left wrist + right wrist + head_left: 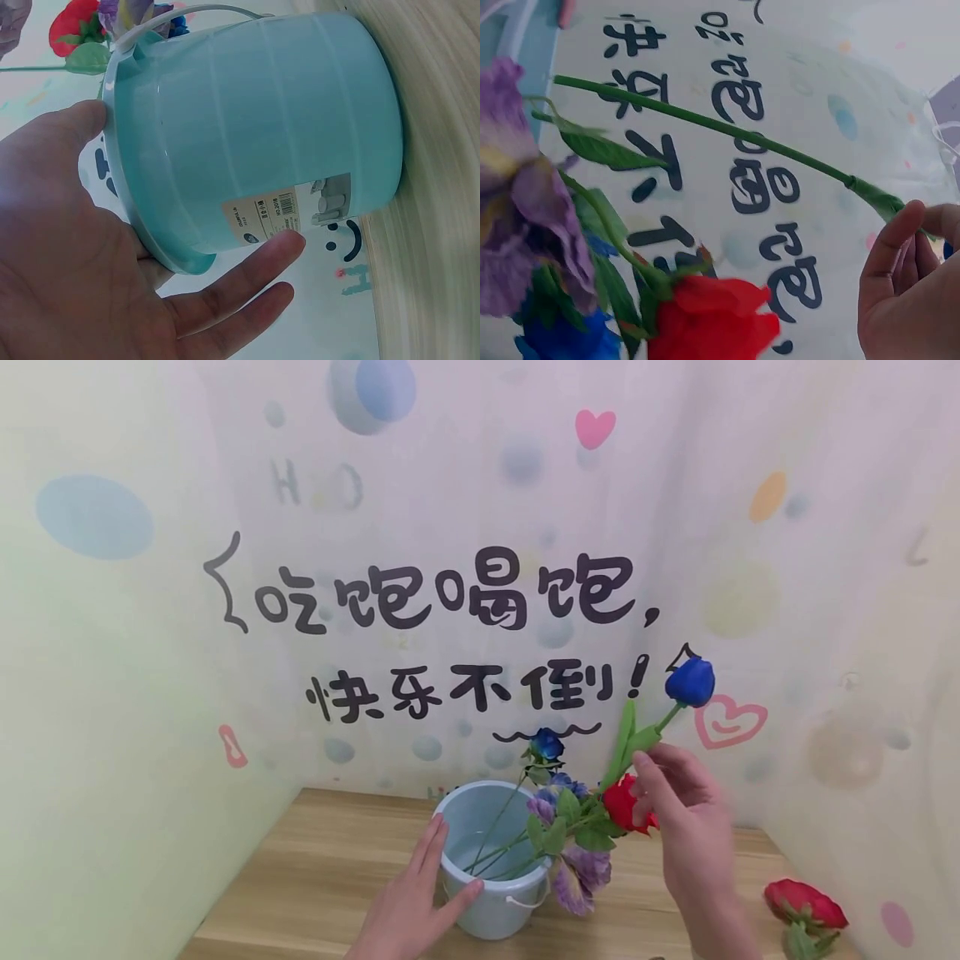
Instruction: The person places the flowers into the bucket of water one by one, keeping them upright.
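Note:
My left hand (416, 881) rests against the rim of a light blue bucket (262, 127), its thumb on the near rim and its fingers spread along the left side. With thumb and fingertips, my right hand (693, 814) pinches the green stem of a blue tulip (690, 682) just under its leaves. The tulip's bare stem end (559, 80) points toward the bucket, above the other flowers. In the bucket lean a blue rose (547, 745), a red rose (712, 319) and purple flowers (585, 872). The red rose is partly behind the right hand in the head view.
Another red flower (806, 902) lies on the wooden table (300, 860) at the right. A white handle (527, 900) hangs on the bucket's front. Behind the table hangs a pale backdrop (465, 485) with dark writing and coloured shapes.

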`<act>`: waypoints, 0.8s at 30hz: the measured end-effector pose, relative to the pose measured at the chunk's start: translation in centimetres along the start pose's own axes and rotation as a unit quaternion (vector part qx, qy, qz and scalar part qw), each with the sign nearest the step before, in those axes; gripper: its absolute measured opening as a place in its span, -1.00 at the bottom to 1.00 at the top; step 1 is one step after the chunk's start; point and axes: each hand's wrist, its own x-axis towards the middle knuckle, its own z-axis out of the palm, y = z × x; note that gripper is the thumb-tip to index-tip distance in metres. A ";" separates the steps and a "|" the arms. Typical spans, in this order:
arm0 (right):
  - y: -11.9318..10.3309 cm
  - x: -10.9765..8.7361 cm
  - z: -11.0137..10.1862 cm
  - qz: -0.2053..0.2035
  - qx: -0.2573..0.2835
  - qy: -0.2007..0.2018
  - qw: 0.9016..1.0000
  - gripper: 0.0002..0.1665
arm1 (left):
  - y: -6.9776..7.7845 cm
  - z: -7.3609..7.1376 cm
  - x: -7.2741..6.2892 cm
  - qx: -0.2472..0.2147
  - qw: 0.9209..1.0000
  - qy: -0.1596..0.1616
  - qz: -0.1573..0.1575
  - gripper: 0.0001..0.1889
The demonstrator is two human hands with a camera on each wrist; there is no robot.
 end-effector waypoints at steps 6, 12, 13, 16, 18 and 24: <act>1.7 -0.5 1.6 0.009 0.005 0.006 1.000 -0.68 | -0.2 0.2 0.1 0.000 1.000 0.012 0.005 0.05; 3.9 -1.4 2.6 0.013 -0.022 -0.018 1.000 -0.73 | -0.2 0.1 0.1 0.000 1.000 0.012 0.008 0.05; 4.2 -1.5 2.7 0.019 -0.031 -0.020 0.999 -0.73 | -0.2 0.1 0.1 -0.001 1.000 0.012 0.006 0.06; 5.2 -1.8 2.9 0.033 -0.050 -0.025 0.998 -0.71 | -0.2 0.0 0.1 -0.005 1.000 0.010 0.005 0.06; 5.7 -2.1 2.9 0.050 -0.064 -0.027 0.996 -0.69 | -0.2 0.0 0.1 -0.004 1.000 0.007 0.003 0.06; 6.9 -3.0 3.1 0.106 -0.083 -0.029 0.990 -0.66 | -0.3 0.1 0.3 0.000 1.000 -0.001 -0.004 0.09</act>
